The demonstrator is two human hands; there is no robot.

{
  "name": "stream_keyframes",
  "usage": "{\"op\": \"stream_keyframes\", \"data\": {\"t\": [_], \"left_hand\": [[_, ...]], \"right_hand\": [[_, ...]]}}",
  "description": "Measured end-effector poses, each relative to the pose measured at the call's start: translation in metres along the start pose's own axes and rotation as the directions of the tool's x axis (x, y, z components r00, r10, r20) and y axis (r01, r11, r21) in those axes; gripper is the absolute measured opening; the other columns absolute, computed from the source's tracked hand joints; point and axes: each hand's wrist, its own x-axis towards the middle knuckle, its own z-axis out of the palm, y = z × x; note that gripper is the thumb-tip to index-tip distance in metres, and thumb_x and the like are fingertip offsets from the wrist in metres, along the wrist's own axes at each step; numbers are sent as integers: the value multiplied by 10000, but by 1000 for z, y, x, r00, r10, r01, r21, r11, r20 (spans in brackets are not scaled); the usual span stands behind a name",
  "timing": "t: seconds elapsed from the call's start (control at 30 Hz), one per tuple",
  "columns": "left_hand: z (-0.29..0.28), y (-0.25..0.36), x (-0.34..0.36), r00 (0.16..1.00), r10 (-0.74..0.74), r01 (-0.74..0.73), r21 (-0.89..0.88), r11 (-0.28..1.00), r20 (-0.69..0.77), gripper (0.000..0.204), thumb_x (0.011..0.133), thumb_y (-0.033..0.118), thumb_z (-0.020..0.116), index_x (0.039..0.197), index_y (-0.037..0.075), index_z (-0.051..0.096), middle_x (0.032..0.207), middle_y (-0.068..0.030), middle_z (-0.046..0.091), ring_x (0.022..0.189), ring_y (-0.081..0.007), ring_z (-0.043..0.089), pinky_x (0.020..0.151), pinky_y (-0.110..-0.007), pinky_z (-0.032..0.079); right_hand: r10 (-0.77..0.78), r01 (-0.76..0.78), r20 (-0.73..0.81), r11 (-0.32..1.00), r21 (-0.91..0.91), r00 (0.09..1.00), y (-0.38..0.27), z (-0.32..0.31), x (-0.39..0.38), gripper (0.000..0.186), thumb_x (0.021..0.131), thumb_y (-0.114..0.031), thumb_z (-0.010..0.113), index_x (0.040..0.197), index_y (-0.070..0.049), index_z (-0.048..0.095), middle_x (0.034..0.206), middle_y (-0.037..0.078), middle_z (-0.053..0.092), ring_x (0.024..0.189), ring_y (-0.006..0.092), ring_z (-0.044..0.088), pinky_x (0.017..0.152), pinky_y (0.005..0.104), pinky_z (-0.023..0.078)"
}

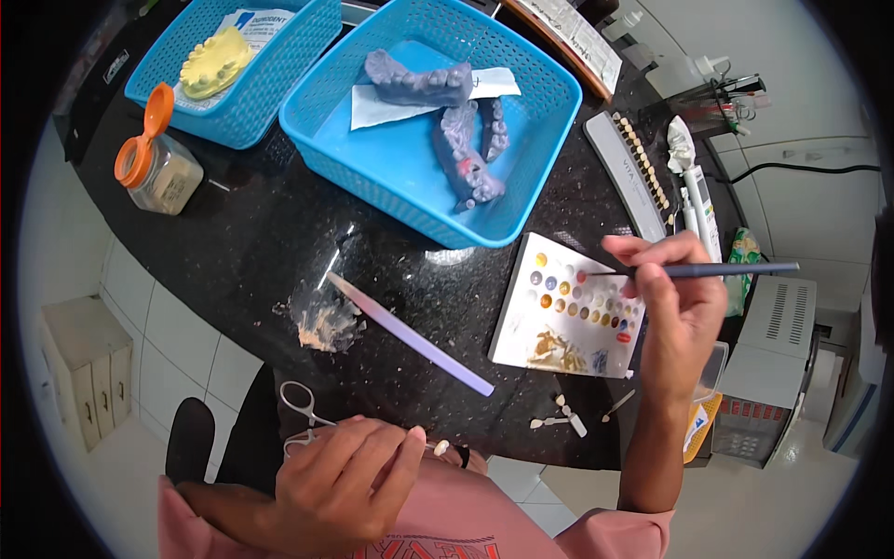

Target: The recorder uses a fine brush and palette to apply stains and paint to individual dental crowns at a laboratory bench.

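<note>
My left hand (pixel 349 480), low and left of centre, is closed around ring-handled forceps (pixel 321 423). A small tooth-coloured dental crown (pixel 440 448) shows at the forceps' far end, just beyond my fingertips. My right hand (pixel 684 312) pinches a slim dark brush (pixel 726 270) between thumb and fingers. Its tip points left, over the upper colour wells of a white palette (pixel 507 340); whether it touches is too fine to tell. Rows of coloured wells fill the palette, with brown and bluish smears along its near side.
Blue baskets (pixel 321 154) at the back hold grey-purple dental models (pixel 424 82) and a yellow model (pixel 216 63). Left stands an orange-lidded jar (pixel 168 177). A mixing spatula (pixel 414 340) lies mid-table beside dried paste (pixel 326 326). Shade tabs (pixel 563 419) lie near the front edge; a shade guide (pixel 624 172) lies behind the palette.
</note>
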Motion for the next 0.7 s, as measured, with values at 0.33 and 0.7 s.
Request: {"op": "stream_keyframes", "data": {"t": [0.33,0.7], "left_hand": [[-17,1,2,998,-22,23,-12,1000,52,243,698,54,666,935,3,684,888,-105,639,845,-255,640,720,-300,537],[-1,-4,-1,999,39,-38,15,999,-12,223,637,41,670,850,-26,676,739,-75,615,668,-199,605,576,-271,542]], "right_hand": [[76,-65,96,992,-111,992,2,17,7,49,805,26,565,760,43,554,723,58,556,946,245,635,800,312,467],[-120,111,-54,983,-143,991,-6,7,-8,61,866,-47,567,871,13,562,761,104,585,816,210,626,657,258,478]]}}
